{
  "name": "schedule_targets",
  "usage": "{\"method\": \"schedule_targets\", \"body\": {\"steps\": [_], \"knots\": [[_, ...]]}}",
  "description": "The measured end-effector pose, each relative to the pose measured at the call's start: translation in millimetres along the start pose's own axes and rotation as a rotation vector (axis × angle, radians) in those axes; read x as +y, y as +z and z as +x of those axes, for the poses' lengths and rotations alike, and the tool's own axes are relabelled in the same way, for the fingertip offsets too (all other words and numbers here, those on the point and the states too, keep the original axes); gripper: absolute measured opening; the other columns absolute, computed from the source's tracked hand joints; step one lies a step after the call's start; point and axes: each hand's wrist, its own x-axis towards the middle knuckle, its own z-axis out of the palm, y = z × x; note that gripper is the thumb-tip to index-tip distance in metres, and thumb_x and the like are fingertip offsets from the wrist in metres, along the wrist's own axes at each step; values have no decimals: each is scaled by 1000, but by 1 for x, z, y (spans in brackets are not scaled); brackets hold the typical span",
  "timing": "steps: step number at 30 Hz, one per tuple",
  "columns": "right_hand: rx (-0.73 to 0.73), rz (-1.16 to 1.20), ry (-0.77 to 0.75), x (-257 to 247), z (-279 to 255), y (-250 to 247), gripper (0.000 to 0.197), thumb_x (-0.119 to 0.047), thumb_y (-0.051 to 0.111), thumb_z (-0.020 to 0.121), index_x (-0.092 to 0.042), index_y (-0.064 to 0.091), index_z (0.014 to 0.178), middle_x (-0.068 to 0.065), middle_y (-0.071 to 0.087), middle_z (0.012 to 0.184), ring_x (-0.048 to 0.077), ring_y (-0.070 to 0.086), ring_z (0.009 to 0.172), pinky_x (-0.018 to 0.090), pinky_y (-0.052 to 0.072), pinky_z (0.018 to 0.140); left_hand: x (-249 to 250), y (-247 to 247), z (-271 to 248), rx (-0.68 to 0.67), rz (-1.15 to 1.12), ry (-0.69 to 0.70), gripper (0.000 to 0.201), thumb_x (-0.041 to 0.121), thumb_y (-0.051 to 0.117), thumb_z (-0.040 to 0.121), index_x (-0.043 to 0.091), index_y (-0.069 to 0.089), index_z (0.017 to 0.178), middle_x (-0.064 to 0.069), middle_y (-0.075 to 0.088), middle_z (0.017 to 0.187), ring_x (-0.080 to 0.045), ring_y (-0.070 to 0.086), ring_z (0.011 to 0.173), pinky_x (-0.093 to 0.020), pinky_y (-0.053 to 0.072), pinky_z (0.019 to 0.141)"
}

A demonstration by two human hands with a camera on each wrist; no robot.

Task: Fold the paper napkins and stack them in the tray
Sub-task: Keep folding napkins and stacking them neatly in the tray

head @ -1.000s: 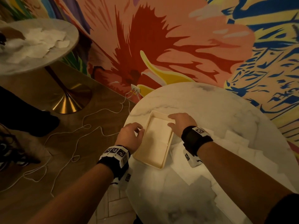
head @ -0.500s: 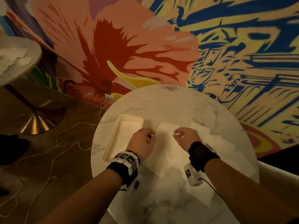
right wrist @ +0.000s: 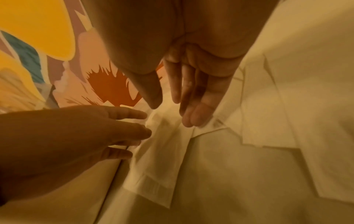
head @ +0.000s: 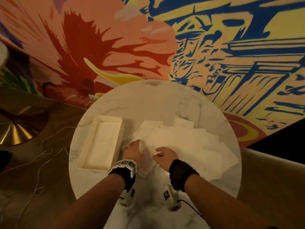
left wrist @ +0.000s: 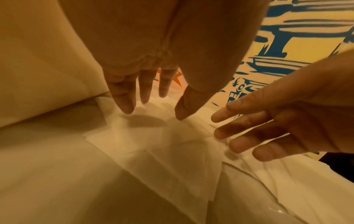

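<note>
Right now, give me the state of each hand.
Left hand: open, fingers straight, reaching down onto the top napkin.
Right hand: open, fingers at the same napkin, gripping nothing.

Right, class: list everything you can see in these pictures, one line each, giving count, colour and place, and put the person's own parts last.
Table: one, round white marble, centre, against the wall.
Tray: one, cream, rectangular, left part of the table; folded white napkins lie in it.
Loose napkins: a spread, number cannot be told, white, right of the tray.
Mural wall: one, pink, red, yellow and blue, behind the table.
Brass table base: one, gold, on the floor at left.
Cord: white, trailing over the floor at left.
Wrist bands: two, black, one on each wrist.
Left hand: open, fingers over a napkin beside the tray.
Right hand: open, fingers extended over the napkins.
</note>
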Motion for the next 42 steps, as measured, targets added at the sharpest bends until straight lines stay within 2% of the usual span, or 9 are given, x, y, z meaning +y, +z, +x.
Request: {"method": "schedule_targets", "body": {"steps": [5,11,17,25,28,31,35,37,42], "knots": [[18,29,34,7,11,11,40,-33,67,88,-25,55,126,4,66,113,23,65,100,39,55,94,-1,3,2,-31,60,7,65,23,56,95,17,27,153,-10,35,155,-30,34,141,-37,34,114],[109,112,-24,6,19,14,17,-27,70,87,-31,61,101,3,69,103,21,67,93,37,55,92,-4,-2,-2,-55,51,-20,66,26,55,94,22,25,153,-11,41,149,-32,39,136,-42,38,111],[156,155,-99,-3,19,7,16,-18,72,85,-32,68,80,-5,71,95,18,67,95,37,53,96,-2,-9,-16,-40,-11,14,64,27,52,95,24,24,153,-12,44,146,-31,47,130,-37,40,106],[161,113,-252,-17,2,-26,15,-13,67,89,-25,71,83,-9,69,95,9,62,93,20,47,87,15,-43,-33,141,-193,93,74,32,58,97,28,13,156,-6,55,137,-24,53,124,-31,39,100],[146,48,-320,-21,-8,-39,16,-14,68,88,-29,70,82,-9,69,95,9,62,91,19,47,86,21,-52,-35,152,-328,123,61,25,62,96,31,32,149,-1,61,113,-16,58,97,-23,41,85],[152,21,-338,-26,-20,-51,12,-21,71,86,-32,69,87,-4,67,93,10,60,82,18,46,78,27,-58,-37,207,-339,136,29,26,67,93,28,64,122,-2,66,106,-10,57,82,-19,42,77],[212,-57,-376,-33,-38,-58,11,-28,74,85,-27,71,96,-9,61,85,10,55,73,13,41,66,36,-60,-47,281,-364,209,12,25,70,91,22,74,102,6,63,83,-1,54,70,-4,38,59],[279,-137,-424,-37,-44,-61,7,-30,71,87,-27,71,94,-9,62,87,4,53,72,14,39,66,41,-63,-54,309,-325,241,11,29,69,91,23,75,98,6,65,88,-3,55,75,-7,39,63],[339,-286,-554,-48,-57,-71,8,-31,69,89,-26,73,95,-8,57,97,6,51,82,18,38,78,42,-65,-60,375,-196,250,7,38,67,91,33,72,89,1,58,110,-22,53,107,-35,41,100]]}}
